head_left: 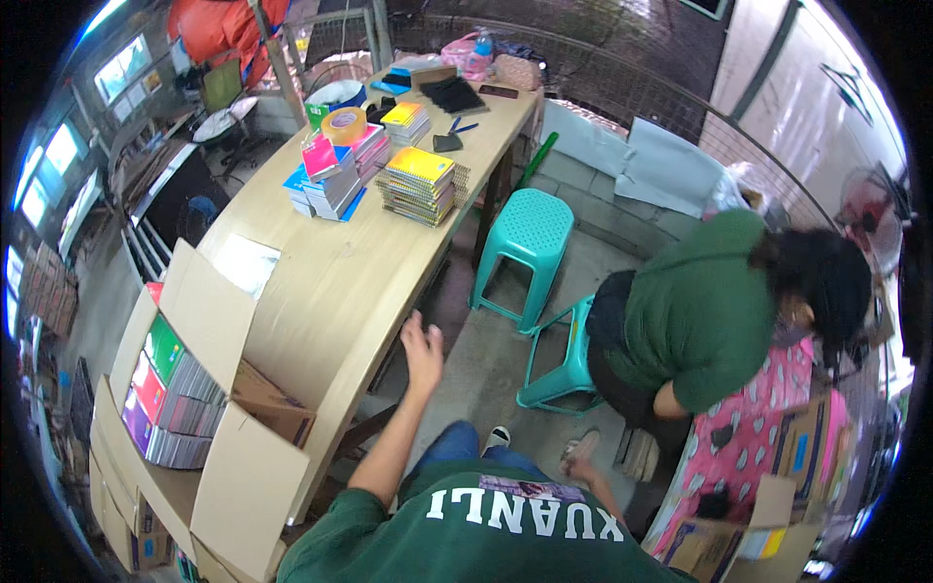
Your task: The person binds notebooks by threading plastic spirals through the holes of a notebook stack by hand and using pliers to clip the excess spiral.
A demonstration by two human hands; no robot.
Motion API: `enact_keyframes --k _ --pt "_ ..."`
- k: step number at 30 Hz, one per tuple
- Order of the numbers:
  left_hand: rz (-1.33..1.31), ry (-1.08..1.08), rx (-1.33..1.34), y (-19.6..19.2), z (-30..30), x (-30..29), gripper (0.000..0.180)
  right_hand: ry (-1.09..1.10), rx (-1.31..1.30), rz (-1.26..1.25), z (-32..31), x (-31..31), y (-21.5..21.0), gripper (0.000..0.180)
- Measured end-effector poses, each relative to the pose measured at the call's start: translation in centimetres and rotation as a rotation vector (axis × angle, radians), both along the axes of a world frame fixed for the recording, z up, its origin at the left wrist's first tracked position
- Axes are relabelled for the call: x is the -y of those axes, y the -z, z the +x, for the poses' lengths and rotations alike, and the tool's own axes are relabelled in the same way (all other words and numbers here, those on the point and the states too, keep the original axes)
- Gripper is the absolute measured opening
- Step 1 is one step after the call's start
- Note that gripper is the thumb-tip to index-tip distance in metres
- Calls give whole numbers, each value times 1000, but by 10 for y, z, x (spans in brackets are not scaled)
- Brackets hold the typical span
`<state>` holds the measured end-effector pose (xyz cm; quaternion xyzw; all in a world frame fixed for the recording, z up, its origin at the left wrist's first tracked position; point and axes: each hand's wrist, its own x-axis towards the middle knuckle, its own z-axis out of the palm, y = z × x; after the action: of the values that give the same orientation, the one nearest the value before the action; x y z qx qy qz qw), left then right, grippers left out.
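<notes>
Head view: my left hand [423, 355] hung empty, fingers apart, with the table [321, 291] at nine o'clock; my right hand's [580, 469] fingers I couldn't tell. Spiral notebooks [416, 192] stood at twelve; clearing the edge seemed wise.

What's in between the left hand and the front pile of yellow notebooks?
In the head view, only bare tabletop and its edge lie between the left hand and the notebooks.

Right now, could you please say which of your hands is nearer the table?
Left: the left hand is beside the table; the right hand is farther away to the right.
</notes>
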<state>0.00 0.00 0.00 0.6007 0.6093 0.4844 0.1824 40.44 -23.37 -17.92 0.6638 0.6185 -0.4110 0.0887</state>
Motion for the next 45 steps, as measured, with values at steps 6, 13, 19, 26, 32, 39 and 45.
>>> enact_keyframes --k 6,13,19,26,32,39,45 --pt "-290 -226 1014 -26 18 -225 92 476 -981 562 -24 -359 -163 58" --pt "-440 -464 1265 -31 -8 -374 115 207 -1151 143 -174 -667 -293 93" --pt "-260 -317 1291 -38 -2 -404 96 -86 -1097 -501 -265 -752 -287 101" --pt "-246 -287 1468 -82 22 -422 98 -100 -1016 -544 -282 -775 -257 88" --pt "-333 -414 1479 -44 21 -392 119 -20 -984 -715 -267 -808 -265 96" --pt "-218 -525 1513 -48 51 -413 109 -12 -1016 -904 -271 -790 -221 105" --pt "-222 -470 1537 -34 44 -403 104 -17 -1034 -878 -274 -787 -238 105"
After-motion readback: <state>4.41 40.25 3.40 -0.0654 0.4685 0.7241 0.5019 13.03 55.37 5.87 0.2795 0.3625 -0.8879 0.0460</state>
